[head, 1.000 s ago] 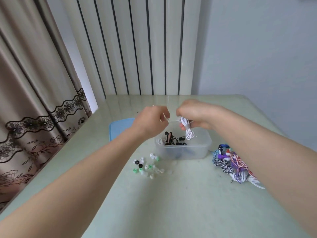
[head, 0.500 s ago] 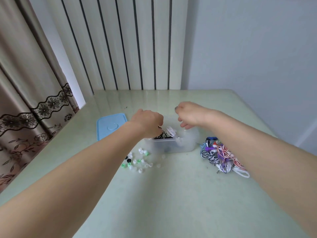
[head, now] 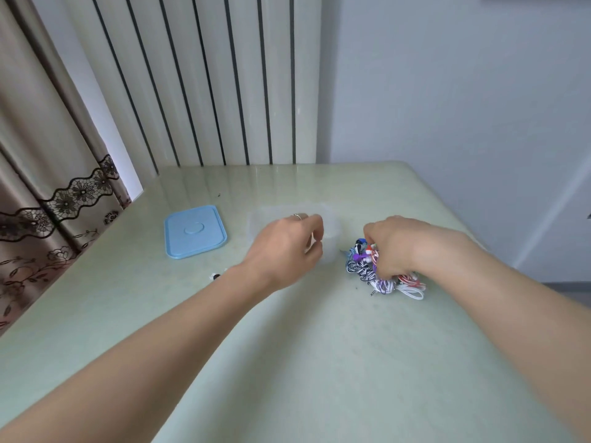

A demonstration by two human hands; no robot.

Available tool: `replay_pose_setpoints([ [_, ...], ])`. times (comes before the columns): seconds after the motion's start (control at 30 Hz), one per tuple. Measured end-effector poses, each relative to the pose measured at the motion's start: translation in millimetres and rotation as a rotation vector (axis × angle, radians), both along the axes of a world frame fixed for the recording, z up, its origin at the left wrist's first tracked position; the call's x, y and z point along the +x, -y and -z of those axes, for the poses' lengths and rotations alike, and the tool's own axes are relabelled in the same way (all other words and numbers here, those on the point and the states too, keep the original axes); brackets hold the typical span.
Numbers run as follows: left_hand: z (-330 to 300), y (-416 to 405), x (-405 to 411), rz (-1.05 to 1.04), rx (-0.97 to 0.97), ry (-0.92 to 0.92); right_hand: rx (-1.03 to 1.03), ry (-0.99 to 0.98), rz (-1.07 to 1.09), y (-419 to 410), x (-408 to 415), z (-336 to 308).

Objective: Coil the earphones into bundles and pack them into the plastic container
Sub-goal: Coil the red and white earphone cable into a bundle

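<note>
Right hand: my right hand (head: 395, 247) is down on the heap of loose earphones (head: 383, 273), fingers curled into the cords. I read this as picking out the next pair to coil, though which cord it has I cannot tell.
Left hand: my left hand (head: 287, 247) hovers over the plastic container (head: 331, 225), fingers loosely curled with thumb close to fingertips. Nothing shows between them, so I judge it empty and waiting to help wind.
Container: clear and mostly hidden behind the left hand; its contents are not visible from here.
Heap position: just right of the container, near enough that each bundle needs only a short carry.
Lid: the blue lid (head: 195, 231) lies flat to the left, apart from the container, leaving the opening free.
Ear tips: a few small pieces (head: 215, 276) peek out by my left wrist.
Table: the pale green table (head: 303, 362) carries everything.
</note>
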State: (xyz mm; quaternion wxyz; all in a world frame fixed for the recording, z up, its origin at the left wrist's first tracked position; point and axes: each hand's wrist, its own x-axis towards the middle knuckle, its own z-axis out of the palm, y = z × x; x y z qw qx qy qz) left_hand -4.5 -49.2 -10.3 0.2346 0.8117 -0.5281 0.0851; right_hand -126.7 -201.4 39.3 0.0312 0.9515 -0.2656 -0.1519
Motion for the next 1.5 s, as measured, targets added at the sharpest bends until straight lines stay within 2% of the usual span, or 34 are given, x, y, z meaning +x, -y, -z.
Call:
replay_pose_setpoints([
  [0.1,11,-2,-7,0.003,0.071,-0.029,-0.006,0.118,0.010,4,-8,8],
  [0.23,17,-7,-12,0.014,0.075,-0.092,0.079,0.234,0.009,8,-18,-6],
  [0.37,10,-9,-16,-0.010,0.009,-0.350,0.232,0.393,0.049,10,-23,-31],
  [0.43,5,-11,-20,-0.007,-0.061,-0.563,0.416,0.524,0.097,5,-24,-40],
  [0.5,1,-16,-22,0.013,-0.113,-0.764,0.701,0.642,0.171,-4,-25,-45],
  [0.67,3,-30,-24,0.137,-0.189,-1.058,1.337,0.677,0.257,-30,-17,-38],
  [0.73,4,-37,-26,0.190,-0.209,-1.115,1.546,0.667,0.318,-36,-12,-26],
  [0.83,7,-48,-27,0.188,-0.168,-1.064,1.793,0.680,0.417,-43,-5,-5],
  [0.93,18,-57,-24,0.176,-0.144,-0.992,1.927,0.727,0.479,-48,1,10],
  [1.0,26,-63,-20,0.121,-0.158,-0.965,1.913,0.760,0.509,-50,6,19],
  [1.07,31,-69,-16,0.063,-0.226,-0.992,1.794,0.757,0.486,-51,10,32],
  [1.23,40,-81,-8,0.007,-0.359,-0.972,1.195,0.602,0.228,-59,7,62],
  [1.33,48,-83,-6,0.004,-0.318,-0.868,0.945,0.484,0.107,-68,3,71],
  [1.5,60,-86,-9,0.027,-0.285,-0.736,0.530,0.486,-0.123,-79,3,69],
])
